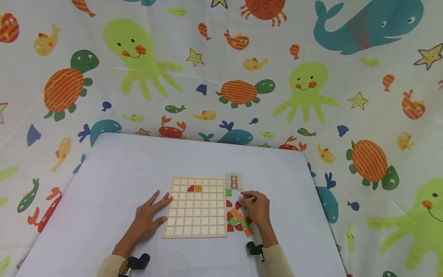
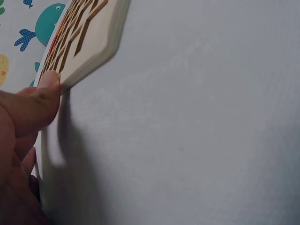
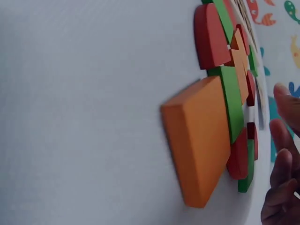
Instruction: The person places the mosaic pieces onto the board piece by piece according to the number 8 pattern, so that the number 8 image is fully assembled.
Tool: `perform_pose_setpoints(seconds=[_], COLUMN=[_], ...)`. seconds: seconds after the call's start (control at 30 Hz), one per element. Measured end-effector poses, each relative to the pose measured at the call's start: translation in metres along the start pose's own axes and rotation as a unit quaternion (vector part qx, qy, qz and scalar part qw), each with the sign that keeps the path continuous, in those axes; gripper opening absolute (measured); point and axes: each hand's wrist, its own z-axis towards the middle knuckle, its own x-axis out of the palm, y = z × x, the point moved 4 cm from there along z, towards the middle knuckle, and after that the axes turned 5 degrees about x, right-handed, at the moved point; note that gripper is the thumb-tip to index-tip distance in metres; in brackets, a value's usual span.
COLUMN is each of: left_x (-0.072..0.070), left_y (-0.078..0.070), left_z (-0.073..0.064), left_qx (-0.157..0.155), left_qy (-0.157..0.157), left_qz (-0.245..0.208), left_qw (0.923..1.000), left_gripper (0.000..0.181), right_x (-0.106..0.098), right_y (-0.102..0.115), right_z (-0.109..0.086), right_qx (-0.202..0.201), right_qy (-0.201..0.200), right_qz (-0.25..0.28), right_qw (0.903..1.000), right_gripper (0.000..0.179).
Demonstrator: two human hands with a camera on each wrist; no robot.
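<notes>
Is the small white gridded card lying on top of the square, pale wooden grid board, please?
No, the card lies on the white tabletop, beside the far right corner of the board.

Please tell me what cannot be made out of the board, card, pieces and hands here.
- Exact pattern on the card: too small in the head view.
- Full outline of a red piece: partly covered by the right hand, head view.
- Rest of the board: cut off by the top edge, left wrist view.
- Most of the right hand: cut off by the right edge, right wrist view.
</notes>
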Motion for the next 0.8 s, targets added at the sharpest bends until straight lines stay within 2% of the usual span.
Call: perform_pose_setpoints(seconds=[0.13, 0.33, 0.43, 0.53, 0.67, 0.8], left_x=[-0.001, -0.001, -0.001, -0.001, -0.001, -0.001], left_y=[0.000, -0.001, -0.001, -0.001, -0.001, -0.003], left_z=[0.000, 0.001, 0.001, 0.001, 0.000, -0.001], left_qx=[0.000, 0.000, -0.001, 0.001, 0.009, 0.018], left_qy=[-0.003, -0.001, -0.002, -0.006, -0.014, -0.026], left_qz=[-0.002, -0.004, -0.003, 0.002, 0.010, 0.003], left_qw=[1.0000, 1.0000, 1.0000, 1.0000, 0.9998, 0.9995], left_gripper=[0.075, 0.075, 0.076, 0.076, 0.076, 0.076], right_x=[-0.001, 0.006, 0.009, 0.012, 0.016, 0.018], right_y=[-0.005, -0.001, 0.002, 0.004, 0.005, 0.008], right_z=[-0.004, -0.010, -0.013, -0.015, -0.016, -0.019], right_qx=[0.019, 0.004, -0.014, -0.026, -0.029, -0.023], right_qy=[0.017, 0.025, 0.023, 0.022, 0.014, 0.016], right_qz=[-0.067, -0.140, -0.149, -0.157, -0.177, -0.169], right_qw=[0.9975, 0.9898, 0.9884, 0.9869, 0.9836, 0.9852], right_gripper=[0.021, 0.020, 0.013, 0.015, 0.024, 0.015])
